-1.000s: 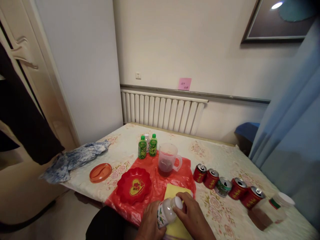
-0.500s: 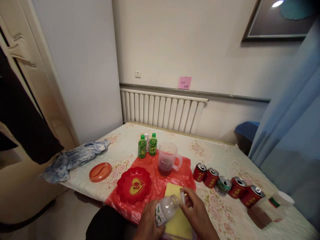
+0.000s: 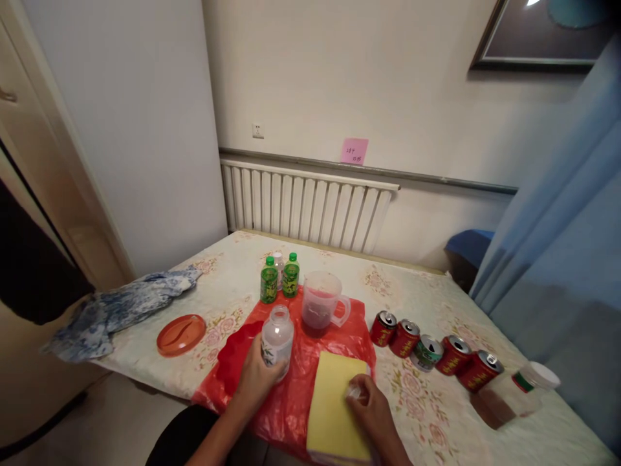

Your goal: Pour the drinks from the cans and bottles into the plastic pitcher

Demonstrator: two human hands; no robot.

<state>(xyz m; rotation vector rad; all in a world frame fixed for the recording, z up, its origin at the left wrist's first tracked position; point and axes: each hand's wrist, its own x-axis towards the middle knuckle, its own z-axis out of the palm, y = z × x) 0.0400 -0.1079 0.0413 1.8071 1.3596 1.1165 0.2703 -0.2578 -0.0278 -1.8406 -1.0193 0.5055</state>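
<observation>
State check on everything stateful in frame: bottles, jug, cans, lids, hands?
clear bottle: uncapped, upright, gripped by left hand
cap: off, in the fingers of right hand over yellow pad
green bottles: capped, upright
plastic jug: lidless, dark red liquid low inside
cans: five, opened, lying on their sides in a row
orange lid: lying flat on the table
</observation>
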